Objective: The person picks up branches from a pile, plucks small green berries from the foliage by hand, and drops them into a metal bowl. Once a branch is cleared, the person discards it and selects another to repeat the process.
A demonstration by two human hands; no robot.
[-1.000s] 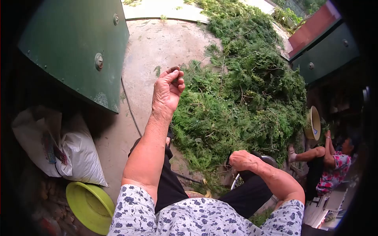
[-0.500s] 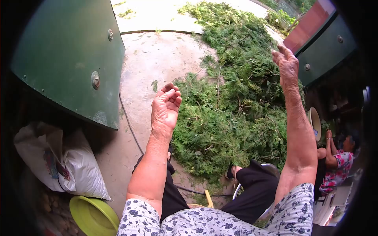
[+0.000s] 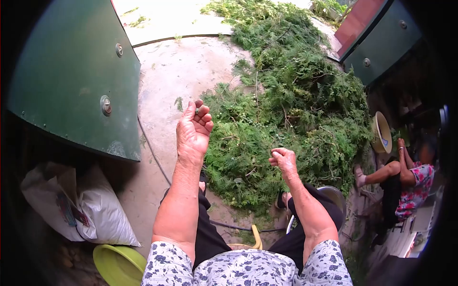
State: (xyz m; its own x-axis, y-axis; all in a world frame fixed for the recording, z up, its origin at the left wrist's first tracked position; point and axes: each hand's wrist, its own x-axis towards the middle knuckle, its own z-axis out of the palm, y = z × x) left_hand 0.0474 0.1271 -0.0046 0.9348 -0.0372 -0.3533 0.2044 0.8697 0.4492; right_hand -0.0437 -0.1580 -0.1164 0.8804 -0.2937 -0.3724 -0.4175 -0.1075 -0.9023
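Fingers [image 3: 204,116] of the left hand [image 3: 193,132] curl half closed, palm up, around a small green bit [image 3: 197,111], at the left edge of the pile of cut branches [image 3: 286,109] on the concrete floor [image 3: 167,71]. The right hand [image 3: 285,162], raised near the right-hand cabinet [image 3: 384,50] a moment ago, is now lowered before the pile's near part, bringing both hands close to the greenery. Its thumb and forefinger nearly meet; whether they hold anything is too small to tell.

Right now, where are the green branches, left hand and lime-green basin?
Green branches [image 3: 292,110]: head view, middle of the heap.
Left hand [image 3: 193,134]: head view, palm.
Lime-green basin [image 3: 118,265]: head view, bare inside.
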